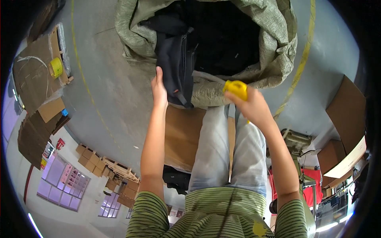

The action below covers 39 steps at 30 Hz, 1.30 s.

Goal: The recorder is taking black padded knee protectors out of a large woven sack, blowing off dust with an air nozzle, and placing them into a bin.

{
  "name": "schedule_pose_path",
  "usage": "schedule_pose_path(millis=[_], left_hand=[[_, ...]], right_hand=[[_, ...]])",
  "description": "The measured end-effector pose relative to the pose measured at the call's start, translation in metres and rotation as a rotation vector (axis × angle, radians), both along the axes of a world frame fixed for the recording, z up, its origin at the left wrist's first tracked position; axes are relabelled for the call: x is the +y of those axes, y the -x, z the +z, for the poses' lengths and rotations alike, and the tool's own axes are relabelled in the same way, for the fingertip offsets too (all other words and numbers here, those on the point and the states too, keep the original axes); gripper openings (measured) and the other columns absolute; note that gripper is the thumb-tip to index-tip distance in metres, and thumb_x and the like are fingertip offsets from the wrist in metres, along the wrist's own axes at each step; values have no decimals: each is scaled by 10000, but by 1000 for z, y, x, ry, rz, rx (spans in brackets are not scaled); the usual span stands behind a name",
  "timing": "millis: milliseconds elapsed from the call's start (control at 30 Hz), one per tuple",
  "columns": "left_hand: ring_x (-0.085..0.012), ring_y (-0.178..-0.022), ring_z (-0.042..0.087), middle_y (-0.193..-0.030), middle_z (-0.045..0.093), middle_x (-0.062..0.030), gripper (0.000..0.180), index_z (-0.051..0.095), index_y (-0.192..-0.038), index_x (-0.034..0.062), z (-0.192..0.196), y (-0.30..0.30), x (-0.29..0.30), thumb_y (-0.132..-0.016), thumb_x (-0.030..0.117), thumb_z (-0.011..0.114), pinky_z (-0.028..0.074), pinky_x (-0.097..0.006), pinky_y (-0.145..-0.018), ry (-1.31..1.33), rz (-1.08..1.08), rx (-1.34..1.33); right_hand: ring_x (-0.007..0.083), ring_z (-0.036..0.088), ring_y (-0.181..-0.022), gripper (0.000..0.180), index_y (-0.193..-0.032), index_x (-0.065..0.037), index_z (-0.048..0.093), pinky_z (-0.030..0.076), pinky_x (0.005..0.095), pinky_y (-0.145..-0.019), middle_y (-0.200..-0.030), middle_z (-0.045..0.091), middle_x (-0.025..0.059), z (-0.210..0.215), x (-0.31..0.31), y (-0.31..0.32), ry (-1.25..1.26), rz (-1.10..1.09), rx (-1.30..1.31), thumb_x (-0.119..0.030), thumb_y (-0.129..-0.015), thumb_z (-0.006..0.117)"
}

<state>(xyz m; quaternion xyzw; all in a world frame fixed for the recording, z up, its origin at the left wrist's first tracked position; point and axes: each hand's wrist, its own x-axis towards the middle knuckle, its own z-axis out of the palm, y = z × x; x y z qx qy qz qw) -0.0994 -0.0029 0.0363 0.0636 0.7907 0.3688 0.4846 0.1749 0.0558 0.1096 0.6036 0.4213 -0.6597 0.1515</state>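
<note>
My left hand [159,91] is closed on the near left side of a black zippered bag [170,55], thumb up along its edge. The bag leans over the near left rim of a big pale-green woven sack [276,43], whose dark inside holds more black items that are hard to tell apart. In my right hand [253,108] is a yellow-handled tool [237,89], with the fingers wrapped round its handle. Its long, thin grey end points left toward the bag; whether it touches the bag I cannot tell.
Brown cardboard [180,131] lies by my legs under the sack's near side. Flattened cardboard with a yellow tape roll [56,68] is at the left. Open cardboard boxes [345,119] stand at the right, near a machine [295,141]. Yellow lines mark the grey floor.
</note>
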Motion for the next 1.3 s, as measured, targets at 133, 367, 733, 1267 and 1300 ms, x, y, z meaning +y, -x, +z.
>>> schedule_pose_path(millis=[133, 367, 733, 1267, 1300], left_hand=[[-174, -1030, 547, -1183, 558, -61, 510, 456, -1274, -2, -10, -3, -29, -949, 391, 428, 421, -288, -904, 7, 143, -104], [-196, -948, 588, -1110, 596, -61, 359, 527, -1194, 41, -7, -20, -18, -910, 257, 489, 451, -326, -919, -86, 474, -373], [-200, -865, 603, -1000, 612, -64, 278, 562, -1091, 43, -8, 7, -54, -902, 232, 487, 456, -343, -910, -343, 614, -753], [-123, -529, 525, -605, 512, -5, 158, 573, -767, 58, -26, 9, -76, -821, 202, 537, 492, -287, -777, -508, 995, -1422], [-123, -529, 525, -605, 512, -5, 158, 573, -767, 58, -24, 4, -75, -821, 202, 537, 492, -287, -777, -509, 995, -1422]], right_hand=[[275, 638, -647, 539, -903, 19, 631, 488, 371, -627, -708, 640, 161, -3, -7, 4, -74, 47, -11, -494, -742, 648], [222, 603, -535, 505, -926, 6, 628, 483, 340, -560, -647, 620, 117, -6, -9, 0, -234, -144, 41, -467, -753, 658], [112, 514, -410, 442, -775, -8, 597, 417, 282, -413, -525, 527, 28, -16, -12, -6, 47, -280, 119, -444, -769, 666], [108, 503, -439, 454, -727, -32, 579, 396, 264, -429, -552, 521, 23, -19, -20, -5, 403, -16, 351, -474, -759, 673], [107, 503, -440, 452, -727, -32, 574, 394, 262, -429, -553, 519, 20, -22, -20, -5, 290, -153, 272, -471, -761, 673]])
